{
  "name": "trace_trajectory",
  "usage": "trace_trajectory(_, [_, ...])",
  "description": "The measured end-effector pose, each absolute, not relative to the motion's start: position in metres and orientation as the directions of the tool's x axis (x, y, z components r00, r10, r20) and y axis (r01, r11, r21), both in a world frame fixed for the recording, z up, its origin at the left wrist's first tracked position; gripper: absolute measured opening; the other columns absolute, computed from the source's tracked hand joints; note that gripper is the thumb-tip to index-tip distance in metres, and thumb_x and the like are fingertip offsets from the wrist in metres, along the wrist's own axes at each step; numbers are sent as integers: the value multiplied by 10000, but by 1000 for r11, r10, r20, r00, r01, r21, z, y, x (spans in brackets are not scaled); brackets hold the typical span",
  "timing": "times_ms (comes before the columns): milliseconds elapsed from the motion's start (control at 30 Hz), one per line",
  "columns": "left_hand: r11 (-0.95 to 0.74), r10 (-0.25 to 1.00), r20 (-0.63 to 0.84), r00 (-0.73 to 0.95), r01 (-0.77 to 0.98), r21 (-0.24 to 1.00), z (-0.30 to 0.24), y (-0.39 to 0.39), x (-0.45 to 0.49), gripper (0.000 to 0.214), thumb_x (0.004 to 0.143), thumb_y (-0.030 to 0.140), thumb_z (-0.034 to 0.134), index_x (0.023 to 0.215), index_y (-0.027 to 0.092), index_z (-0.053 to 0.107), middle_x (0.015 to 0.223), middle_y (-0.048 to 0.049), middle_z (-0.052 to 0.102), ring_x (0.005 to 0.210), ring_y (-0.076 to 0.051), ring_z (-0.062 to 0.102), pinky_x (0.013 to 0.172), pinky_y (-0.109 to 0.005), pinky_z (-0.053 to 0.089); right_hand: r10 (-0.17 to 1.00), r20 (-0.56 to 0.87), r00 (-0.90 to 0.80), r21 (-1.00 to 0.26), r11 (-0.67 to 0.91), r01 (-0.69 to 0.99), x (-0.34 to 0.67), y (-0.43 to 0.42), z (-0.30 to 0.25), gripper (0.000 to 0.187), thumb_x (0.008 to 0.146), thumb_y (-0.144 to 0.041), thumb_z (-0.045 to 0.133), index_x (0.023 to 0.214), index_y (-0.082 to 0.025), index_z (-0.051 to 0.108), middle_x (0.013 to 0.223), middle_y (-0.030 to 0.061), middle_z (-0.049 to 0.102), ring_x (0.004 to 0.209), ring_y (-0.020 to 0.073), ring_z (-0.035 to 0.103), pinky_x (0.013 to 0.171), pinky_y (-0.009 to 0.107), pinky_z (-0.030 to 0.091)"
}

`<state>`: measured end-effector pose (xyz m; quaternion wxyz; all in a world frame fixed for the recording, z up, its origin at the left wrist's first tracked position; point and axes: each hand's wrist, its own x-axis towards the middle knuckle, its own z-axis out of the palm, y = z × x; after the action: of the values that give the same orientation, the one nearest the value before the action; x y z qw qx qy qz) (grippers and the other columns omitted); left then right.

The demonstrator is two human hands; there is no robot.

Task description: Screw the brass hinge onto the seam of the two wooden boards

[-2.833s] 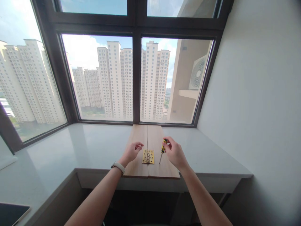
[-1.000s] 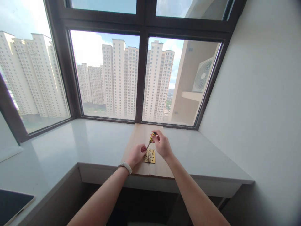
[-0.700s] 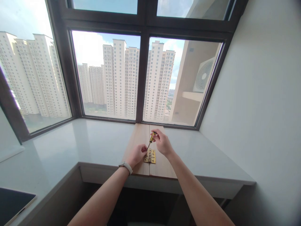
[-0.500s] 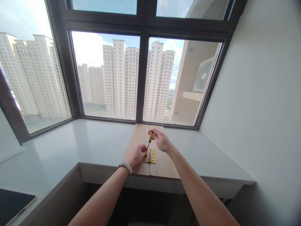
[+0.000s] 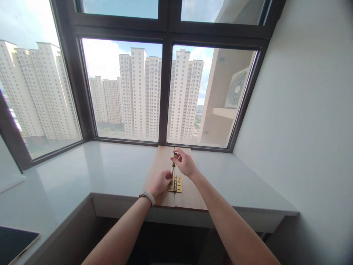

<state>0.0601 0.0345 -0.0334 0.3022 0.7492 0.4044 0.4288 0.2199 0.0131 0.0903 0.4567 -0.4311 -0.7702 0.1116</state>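
Observation:
A brass hinge (image 5: pixel 177 184) lies across the seam of two wooden boards (image 5: pixel 190 195) on a white sill. My right hand (image 5: pixel 184 163) grips a small yellow-and-black screwdriver (image 5: pixel 174 162) nearly upright, tip down at the hinge's upper left part. My left hand (image 5: pixel 160 182), with a pale watch band at the wrist, rests on the left board with fingertips pinched at the hinge's left edge by the tip. Whether those fingers hold a screw is too small to tell.
The white sill (image 5: pixel 110 169) runs left along the dark-framed windows (image 5: pixel 165 92) and ends at a white wall (image 5: pixel 303 110) on the right. A dark tablet (image 5: pixel 13 244) lies at the bottom left. The sill's front edge drops to a dark space below.
My right hand carried the screwdriver from the right board over to the hinge and raised it more upright. My left hand moved in to the hinge's left edge.

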Motion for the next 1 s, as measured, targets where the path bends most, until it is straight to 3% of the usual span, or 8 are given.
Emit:
trace_trajectory(300, [-502,860,419,290,342,794,-40,39,59,68,772,204,635,795,164,684,781,-64,725,725,-182,656,709,-291,511,799,526,-290,-624,595,507,219,15,94,255,957,-332,498,1147,-261,652,808,0,688,627,140,620,651,265,479])
trace_trajectory(500, [-507,855,415,310,338,793,-38,37,59,93,782,209,627,802,157,702,808,-81,741,741,-193,668,716,-303,519,791,590,-164,-581,557,594,215,14,92,198,836,-403,651,905,-222,609,732,-5,665,579,141,574,578,255,411])
trace_trajectory(600, [-504,857,411,310,345,792,-38,37,60,111,779,199,615,811,154,712,813,-86,744,742,-195,670,713,-307,521,787,603,-130,-599,554,578,213,13,90,191,854,-394,611,955,-231,598,661,-38,616,524,131,538,561,247,395])
trace_trajectory(733, [-500,858,400,321,351,791,-38,39,58,120,780,204,619,828,151,716,815,-91,742,744,-196,673,709,-306,523,770,604,-208,-567,598,567,213,12,92,179,896,-381,570,992,-247,640,638,-45,597,544,133,549,594,249,414])
trace_trajectory(1000, [-502,859,406,313,355,789,-42,41,56,125,806,204,601,849,156,707,809,-73,729,749,-198,671,724,-324,534,833,465,-299,-670,552,496,216,11,98,170,928,-256,526,1082,-237,596,873,9,667,590,118,655,610,242,499])
